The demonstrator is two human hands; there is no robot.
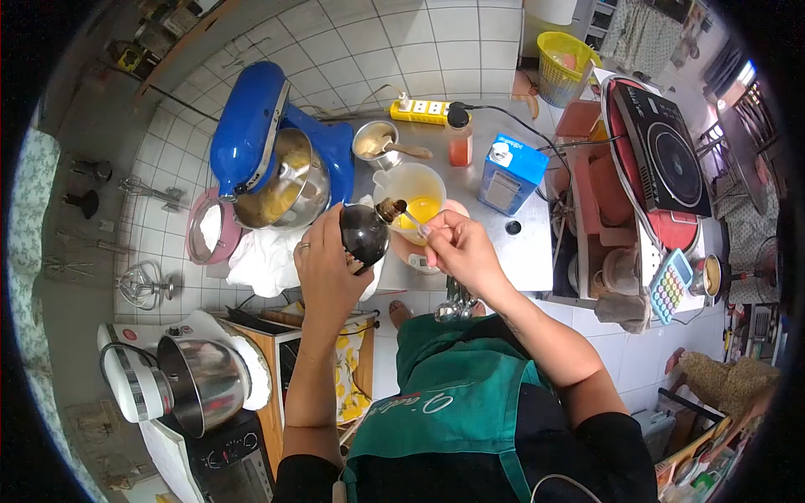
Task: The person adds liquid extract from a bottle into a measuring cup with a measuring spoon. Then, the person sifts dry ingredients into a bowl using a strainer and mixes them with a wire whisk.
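Observation:
My left hand [317, 267] is wrapped round a dark glass bottle [366, 238], tilted with its neck to the upper right. The bottle's mouth is right at the bowl of a small measuring spoon [409, 217]. My right hand [459, 250] pinches the spoon's handle, and the rest of the measuring spoon set [453, 310] dangles below that hand. Under the spoon stands a translucent plastic measuring jug [401, 174] with egg-yellow contents [423, 206]. The jug sits on a pink kitchen scale [417, 258], partly hidden by my hands.
A blue stand mixer [245, 126] with a steel bowl stands left. Behind the jug are a small metal pot [375, 134], a capped bottle [459, 138] and a yellow power strip [419, 110]. A blue carton [511, 176] stands right; a white cloth [264, 260] lies near the mixer.

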